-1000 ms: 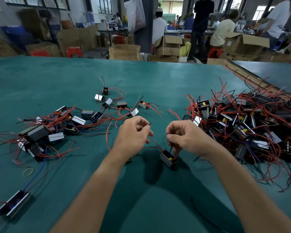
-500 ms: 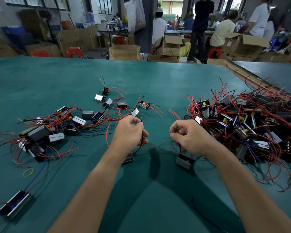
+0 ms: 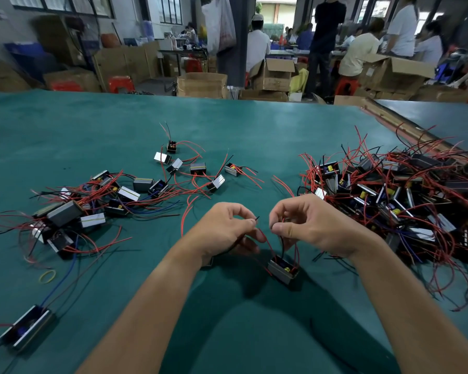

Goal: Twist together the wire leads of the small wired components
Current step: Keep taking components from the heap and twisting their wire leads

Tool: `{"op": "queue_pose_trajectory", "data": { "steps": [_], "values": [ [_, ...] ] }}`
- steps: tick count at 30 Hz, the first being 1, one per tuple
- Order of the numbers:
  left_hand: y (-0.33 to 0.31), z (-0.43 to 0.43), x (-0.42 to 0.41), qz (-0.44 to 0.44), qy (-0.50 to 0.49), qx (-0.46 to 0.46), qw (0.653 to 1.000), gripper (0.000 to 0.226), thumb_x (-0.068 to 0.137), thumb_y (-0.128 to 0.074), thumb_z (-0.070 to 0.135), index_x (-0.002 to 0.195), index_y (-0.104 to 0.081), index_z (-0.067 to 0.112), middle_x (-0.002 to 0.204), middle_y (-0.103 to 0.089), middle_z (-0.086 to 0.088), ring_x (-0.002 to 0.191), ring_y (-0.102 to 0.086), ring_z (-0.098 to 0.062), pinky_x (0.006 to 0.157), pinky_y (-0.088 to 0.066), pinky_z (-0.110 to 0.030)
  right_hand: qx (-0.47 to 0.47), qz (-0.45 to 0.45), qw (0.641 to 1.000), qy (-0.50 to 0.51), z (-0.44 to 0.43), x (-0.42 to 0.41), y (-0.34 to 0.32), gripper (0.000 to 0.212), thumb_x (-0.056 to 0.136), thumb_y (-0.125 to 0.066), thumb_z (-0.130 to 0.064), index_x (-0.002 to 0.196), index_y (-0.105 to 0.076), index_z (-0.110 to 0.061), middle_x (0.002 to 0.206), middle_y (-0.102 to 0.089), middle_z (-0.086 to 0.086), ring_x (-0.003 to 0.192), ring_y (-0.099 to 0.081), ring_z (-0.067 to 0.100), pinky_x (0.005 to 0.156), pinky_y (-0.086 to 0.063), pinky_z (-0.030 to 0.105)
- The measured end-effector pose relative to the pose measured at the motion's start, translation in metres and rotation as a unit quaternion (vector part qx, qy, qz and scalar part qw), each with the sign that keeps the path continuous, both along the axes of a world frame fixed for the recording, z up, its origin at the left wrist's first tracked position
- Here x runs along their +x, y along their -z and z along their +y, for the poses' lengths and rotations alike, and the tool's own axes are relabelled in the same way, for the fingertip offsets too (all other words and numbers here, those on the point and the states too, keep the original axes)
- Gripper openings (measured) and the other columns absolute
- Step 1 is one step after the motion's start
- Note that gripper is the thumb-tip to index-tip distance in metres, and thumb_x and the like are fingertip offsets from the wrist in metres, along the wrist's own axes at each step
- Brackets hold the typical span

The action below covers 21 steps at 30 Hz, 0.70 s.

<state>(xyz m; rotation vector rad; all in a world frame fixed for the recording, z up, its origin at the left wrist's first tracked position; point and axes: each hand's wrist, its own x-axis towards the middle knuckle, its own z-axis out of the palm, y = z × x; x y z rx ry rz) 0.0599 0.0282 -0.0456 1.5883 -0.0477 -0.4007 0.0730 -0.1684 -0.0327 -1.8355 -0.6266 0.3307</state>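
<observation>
Red lead (image 3: 266, 241) and a black wire tip (image 3: 256, 218) sit pinched in my left hand (image 3: 224, 233); my right hand (image 3: 308, 225) pinches leads just beside it. They run down to 1 small component (image 3: 281, 269) below, over the green table (image 3: 254, 136). A tangled heap (image 3: 403, 198) lies to the right, scattered components (image 3: 114, 195) to the left.

— Which component is in work?
— The small dark component (image 3: 281, 271) with a grey metal side and a yellow part on top. It sits tilted just under both hands.
— And its leads?
— The red lead (image 3: 265, 242) curves up into the grip of the left hand (image 3: 222, 230). The black lead (image 3: 281, 242) goes up to the right hand (image 3: 311, 225). Fingertips pinch both.
— The others?
— A dense pile (image 3: 403, 201) is at the right, with its red leads tangled. A looser group (image 3: 97, 201) is at the left. One single unit (image 3: 25, 332) lies at the near left on the worktop.
</observation>
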Motion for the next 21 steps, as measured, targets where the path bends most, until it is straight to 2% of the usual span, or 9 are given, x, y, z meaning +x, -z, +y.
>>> {"op": "queue_pose_trajectory", "data": {
  "steps": [2,4,7,9,12,16,21],
  "values": [
    [-0.002,0.002,-0.001,0.001,0.019,-0.016,1.0,0.008,0.098,-0.051,0.005,0.091,-0.051,0.008,0.071,-0.071,-0.009,0.05,-0.063,-0.019,0.048,-0.052,-0.023,-0.01,-0.009,0.999,0.035,0.001,0.003,0.003,0.013,0.09,-0.064,0.001,0.081,-0.064,-0.008,0.059,-0.059,-0.007,0.057,-0.056,0.017,0.06,-0.052,0.029],
    [-0.003,0.003,-0.001,0.006,0.028,-0.027,0.999,0.009,0.098,-0.052,0.006,0.09,-0.052,0.009,0.072,-0.071,-0.009,0.051,-0.063,-0.017,0.045,-0.049,-0.02,-0.018,-0.016,0.998,0.065,0.003,0.004,0.005,0.014,0.091,-0.064,0.0,0.08,-0.064,-0.009,0.058,-0.061,-0.008,0.056,-0.059,0.01,0.057,-0.051,0.026],
    [-0.003,0.004,-0.002,0.004,0.037,-0.027,0.999,0.008,0.097,-0.053,0.007,0.089,-0.054,0.009,0.071,-0.07,-0.007,0.05,-0.061,-0.015,0.044,-0.046,-0.018,-0.039,-0.051,0.995,0.081,0.008,0.005,0.008,0.017,0.089,-0.067,-0.001,0.076,-0.065,-0.012,0.054,-0.057,-0.011,0.049,-0.049,0.004,0.051,-0.046,0.02],
    [-0.003,0.002,-0.002,-0.01,0.025,-0.009,1.0,0.01,0.097,-0.053,0.007,0.087,-0.054,0.009,0.069,-0.07,-0.006,0.048,-0.06,-0.014,0.044,-0.045,-0.018,-0.053,-0.064,0.994,0.071,0.01,0.004,0.009,0.019,0.089,-0.068,-0.002,0.075,-0.065,-0.014,0.052,-0.053,-0.013,0.048,-0.046,0.005,0.049,-0.047,0.023],
    [-0.003,0.001,0.002,-0.044,-0.073,0.003,0.996,0.014,0.1,-0.049,0.008,0.086,-0.051,0.01,0.063,-0.067,-0.003,0.041,-0.056,-0.014,0.042,-0.044,-0.019,-0.039,-0.031,0.998,0.038,0.006,0.002,0.006,0.016,0.091,-0.066,-0.003,0.077,-0.065,-0.011,0.057,-0.055,-0.008,0.053,-0.051,0.011,0.052,-0.053,0.029],
    [-0.001,0.009,0.012,-0.074,-0.214,-0.012,0.974,0.013,0.103,-0.039,0.011,0.091,-0.043,0.013,0.064,-0.065,-0.004,0.036,-0.053,-0.016,0.041,-0.046,-0.022,0.002,0.021,0.999,-0.028,0.001,-0.001,-0.001,0.014,0.092,-0.062,0.0,0.08,-0.064,-0.008,0.061,-0.058,-0.002,0.053,-0.053,0.011,0.053,-0.052,0.024],
    [0.003,0.008,0.016,-0.115,-0.299,-0.036,0.947,0.018,0.105,-0.032,0.011,0.089,-0.039,0.017,0.067,-0.064,-0.006,0.038,-0.057,-0.017,0.04,-0.048,-0.025,0.056,0.04,0.995,-0.07,-0.003,-0.003,-0.005,0.008,0.087,-0.066,-0.009,0.081,-0.066,-0.013,0.063,-0.06,0.003,0.055,-0.053,0.014,0.056,-0.05,0.022]
  ]
}}
